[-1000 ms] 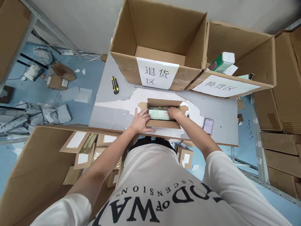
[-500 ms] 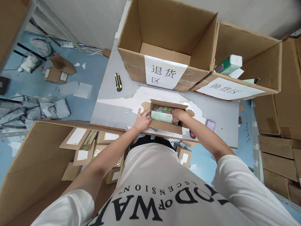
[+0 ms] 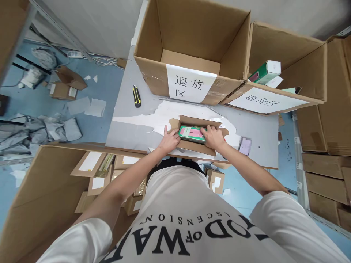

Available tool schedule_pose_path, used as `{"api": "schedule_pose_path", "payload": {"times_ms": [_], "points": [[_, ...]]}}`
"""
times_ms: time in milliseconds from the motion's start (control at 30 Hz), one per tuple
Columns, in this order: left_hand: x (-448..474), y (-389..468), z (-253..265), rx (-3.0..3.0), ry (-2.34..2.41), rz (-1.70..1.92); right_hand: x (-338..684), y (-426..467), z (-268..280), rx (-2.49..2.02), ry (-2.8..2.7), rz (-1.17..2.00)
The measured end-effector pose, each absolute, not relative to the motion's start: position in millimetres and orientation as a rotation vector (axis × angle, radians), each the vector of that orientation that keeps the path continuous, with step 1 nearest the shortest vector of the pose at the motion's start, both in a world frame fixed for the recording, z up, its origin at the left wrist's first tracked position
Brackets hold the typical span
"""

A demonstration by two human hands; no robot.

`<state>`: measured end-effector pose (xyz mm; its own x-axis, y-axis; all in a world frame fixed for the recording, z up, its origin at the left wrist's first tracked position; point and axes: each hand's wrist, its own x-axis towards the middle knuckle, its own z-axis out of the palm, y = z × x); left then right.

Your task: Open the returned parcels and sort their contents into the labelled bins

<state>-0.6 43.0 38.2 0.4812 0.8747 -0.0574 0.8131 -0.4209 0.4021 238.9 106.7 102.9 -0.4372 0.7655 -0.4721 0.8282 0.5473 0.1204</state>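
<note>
**Carton [image 3: 196, 147] open; package [image 3: 189, 133] within its walls**

Location: the carton sits at the middle of the counter [image 3: 128, 135], just beside the near edge. The green-and-pink package lies inside it, level with or just below the rim.

Hands: my left hand [image 3: 170, 141] is at the carton's left end, thumb spread away from the fingers. My right hand [image 3: 214, 137] curls over the package's right end, thumb against its top; whether it pinches firmly I cannot tell.

Done, in my judgement: the carton is opened and the package exposed. Outstanding: the package is not clear of the walls, and the long flaps are not folded down.

Also noted: a utility knife [image 3: 136, 96] lies near the counter's left edge, untouched; two large boxes [image 3: 153, 78] stand along the far edge.
</note>
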Motion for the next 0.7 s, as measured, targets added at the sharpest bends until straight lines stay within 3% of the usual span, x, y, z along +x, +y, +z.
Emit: {"api": "schedule_pose_path", "payload": {"times_ms": [333,700], "points": [[19.0,43.2,35.5,2.404,1.445,0.232,267.4,109.2,69.6,1.492,2.942,-0.722],[18.0,41.1,24.9,2.518,1.479,0.318,254.5,108.6,71.4,1.381,3.053,-0.769]]}}
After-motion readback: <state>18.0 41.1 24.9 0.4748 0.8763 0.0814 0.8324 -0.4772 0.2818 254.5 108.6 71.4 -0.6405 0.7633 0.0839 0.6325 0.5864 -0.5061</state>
